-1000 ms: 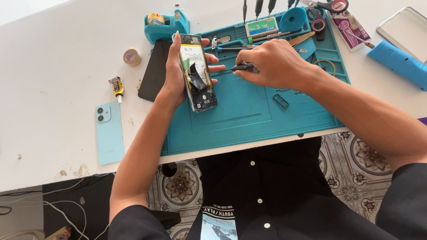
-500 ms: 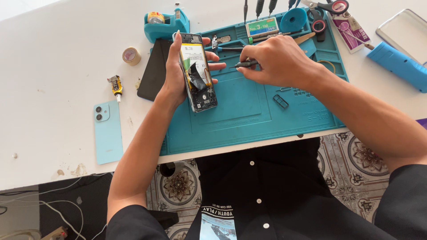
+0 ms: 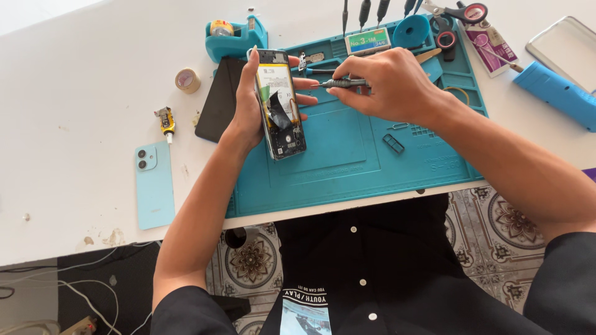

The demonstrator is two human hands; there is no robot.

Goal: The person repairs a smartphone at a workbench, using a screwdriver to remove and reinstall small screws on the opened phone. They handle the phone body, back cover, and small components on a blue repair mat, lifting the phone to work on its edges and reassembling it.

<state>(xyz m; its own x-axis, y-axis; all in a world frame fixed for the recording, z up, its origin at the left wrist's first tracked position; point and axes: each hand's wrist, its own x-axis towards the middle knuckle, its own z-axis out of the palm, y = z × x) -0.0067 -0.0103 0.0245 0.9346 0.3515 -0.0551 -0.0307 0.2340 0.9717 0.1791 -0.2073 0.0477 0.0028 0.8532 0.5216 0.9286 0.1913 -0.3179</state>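
My left hand (image 3: 248,108) grips an opened phone (image 3: 280,105) with its back removed, tilted up on its long edge above the teal work mat (image 3: 347,161). Inside the phone a battery and a loose black flap show. My right hand (image 3: 388,84) pinches a slim grey screwdriver (image 3: 341,82), lying level, with its tip pointing at the phone's right edge near the top.
A light blue phone back cover (image 3: 154,184) lies on the white table at the left. A dark screen panel (image 3: 217,99), tape roll (image 3: 187,80), small yellow glue tube (image 3: 166,121), teal tape dispenser (image 3: 236,34), scissors (image 3: 462,11), a blue tool (image 3: 555,93) and a small black part (image 3: 393,143) surround the mat.
My right hand has shifted slightly up and right with the screwdriver, its tip staying by the phone's right edge. The left hand and phone have held still.
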